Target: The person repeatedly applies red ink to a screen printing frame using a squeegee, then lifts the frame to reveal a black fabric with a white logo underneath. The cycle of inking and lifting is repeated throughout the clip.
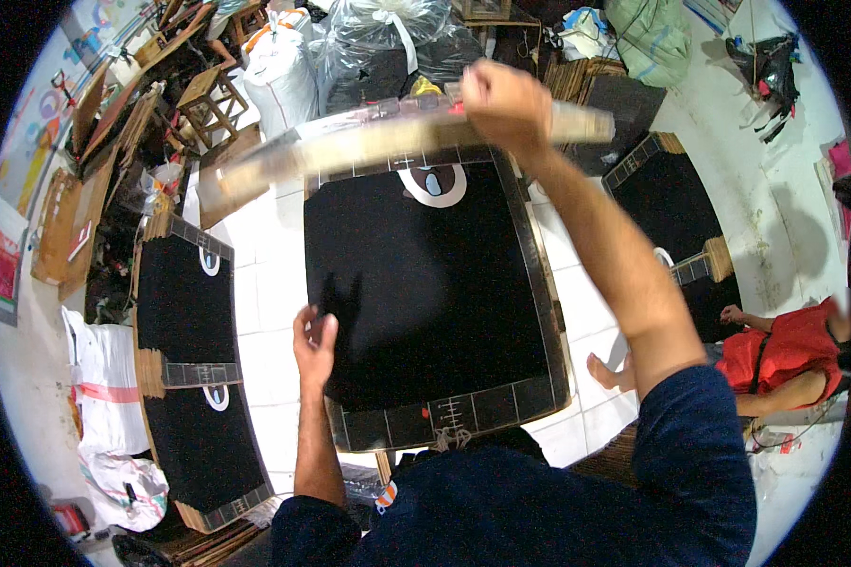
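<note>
Ahead of me a black cloth [421,293] lies flat on a dark board [378,430] with pale grid lines. A white, blue and black eye shape [452,192] is on the cloth near its far edge. My right hand [506,106] is closed on a long pale wooden frame [321,161], tilted up over the board's far end and seen nearly edge-on. It is smeared by motion, and its face is hidden. By the cloth's left edge hovers my left hand [314,342], empty, fingers apart; its shadow falls on the cloth.
More black cloths with eye shapes lie on boards at the left [184,302] and right [667,203]. A person in red [785,354] sits at the right. White sacks [279,80], clear plastic bags [378,47] and a wooden stool [208,99] stand at the back.
</note>
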The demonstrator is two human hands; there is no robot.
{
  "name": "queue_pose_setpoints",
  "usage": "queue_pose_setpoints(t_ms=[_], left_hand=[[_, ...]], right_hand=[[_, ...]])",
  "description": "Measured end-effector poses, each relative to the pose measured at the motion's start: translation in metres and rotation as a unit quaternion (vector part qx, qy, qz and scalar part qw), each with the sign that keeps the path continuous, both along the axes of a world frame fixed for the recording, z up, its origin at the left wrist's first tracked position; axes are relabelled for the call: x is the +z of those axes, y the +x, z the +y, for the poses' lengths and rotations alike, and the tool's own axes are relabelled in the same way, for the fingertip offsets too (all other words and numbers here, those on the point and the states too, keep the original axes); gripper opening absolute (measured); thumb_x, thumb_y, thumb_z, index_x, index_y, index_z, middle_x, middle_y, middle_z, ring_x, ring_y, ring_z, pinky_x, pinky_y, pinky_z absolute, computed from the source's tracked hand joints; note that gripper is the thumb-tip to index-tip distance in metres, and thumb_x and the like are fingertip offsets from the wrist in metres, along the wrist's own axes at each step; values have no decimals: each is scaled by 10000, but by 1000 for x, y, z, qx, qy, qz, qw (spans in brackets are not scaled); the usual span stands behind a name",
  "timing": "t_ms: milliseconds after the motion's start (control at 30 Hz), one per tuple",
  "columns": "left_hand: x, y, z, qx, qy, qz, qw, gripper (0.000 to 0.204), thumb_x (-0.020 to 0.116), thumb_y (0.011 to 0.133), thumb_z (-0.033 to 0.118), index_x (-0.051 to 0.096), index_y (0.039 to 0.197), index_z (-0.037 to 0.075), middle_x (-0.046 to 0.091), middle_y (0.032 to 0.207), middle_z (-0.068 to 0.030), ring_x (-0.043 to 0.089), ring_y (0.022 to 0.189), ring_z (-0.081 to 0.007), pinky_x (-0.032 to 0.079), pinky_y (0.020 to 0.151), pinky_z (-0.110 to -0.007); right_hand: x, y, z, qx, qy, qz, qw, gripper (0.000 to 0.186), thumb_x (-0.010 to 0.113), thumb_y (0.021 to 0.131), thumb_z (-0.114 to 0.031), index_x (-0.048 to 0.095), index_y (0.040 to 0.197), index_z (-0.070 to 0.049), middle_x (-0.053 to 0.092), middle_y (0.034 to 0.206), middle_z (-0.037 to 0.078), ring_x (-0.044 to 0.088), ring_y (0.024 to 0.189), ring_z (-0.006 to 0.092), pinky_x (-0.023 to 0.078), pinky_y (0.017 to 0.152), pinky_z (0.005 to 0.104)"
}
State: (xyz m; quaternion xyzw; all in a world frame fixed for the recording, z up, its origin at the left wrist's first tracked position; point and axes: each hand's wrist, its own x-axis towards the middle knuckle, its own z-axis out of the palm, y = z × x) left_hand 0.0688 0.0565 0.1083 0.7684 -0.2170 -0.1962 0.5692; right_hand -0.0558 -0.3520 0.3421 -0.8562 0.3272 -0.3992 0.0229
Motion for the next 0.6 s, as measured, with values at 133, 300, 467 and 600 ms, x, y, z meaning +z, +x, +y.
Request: queue_pose_setpoints(t_ms=[133,300,467,600], left_hand=[[42,-15,-82,36,-339,246,908,736,418,1060,622,336,1558,86,493,1492,-178,544,1303,-343,464,1050,-520],[-30,-32,-83,222,-97,458,855,662,352,1073,627,449,1438,84,606,1283,-145,660,1040,-339,564,772,-532],[-74,-39,-54,78,264,203,940,714,564,982,647,554,1356,39,754,877,-140,741,838,-312,582,701,-437],[-87,-71,-74,-35,329,-300,895,809,792,808,594,576,1365,49,653,1251,-210,559,1284,-405,416,1064,-588]], right_hand=[[-116,-57,60,88,-28,-45,995,105,638,905,-136,681,955,-53,682,911,177,662,854,382,527,756,479],[-240,-95,80,109,208,15,972,359,717,830,-156,640,1166,-57,628,1093,153,590,1082,347,472,962,453],[-285,-66,-34,54,126,64,989,529,766,777,-176,603,1268,-65,616,1178,166,584,1154,359,466,995,480],[-293,5,-146,42,56,126,989,693,802,754,-208,554,1390,-91,581,1304,115,542,1247,330,422,1084,486]])
